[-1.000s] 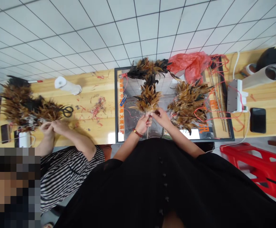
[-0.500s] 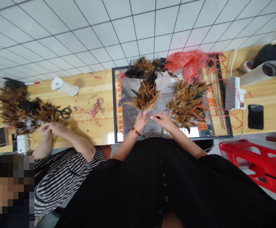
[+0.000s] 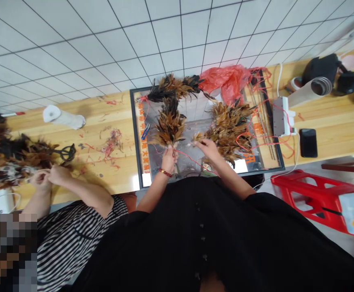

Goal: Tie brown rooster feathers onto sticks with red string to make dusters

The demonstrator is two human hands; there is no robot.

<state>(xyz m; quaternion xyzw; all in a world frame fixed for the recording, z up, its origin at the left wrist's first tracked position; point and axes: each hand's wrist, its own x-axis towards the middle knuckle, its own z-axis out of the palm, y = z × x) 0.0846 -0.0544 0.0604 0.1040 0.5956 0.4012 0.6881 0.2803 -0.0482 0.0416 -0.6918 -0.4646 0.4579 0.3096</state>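
My left hand, with a beaded bracelet at the wrist, is closed on the base of a brown and black feather bundle. To its right, my right hand pinches a small light-brown feather tuft, a pale tip showing at its fingers. A red string runs from near my left fingers to the right. Close beyond my right hand lies a pile of loose brown feathers. A longer dark feather length stretches along the back, seemingly joined to the bundle.
On the left, another person's hands work at feathers beside black scissors. A white roll, red plastic bag, blue-handled snips, power strip and phone lie on the table. A red stool stands at right.
My right hand has moved away from my left and now holds a small feather tuft from beside the pile. My left hand still grips the bundle. The view has shifted to the right.
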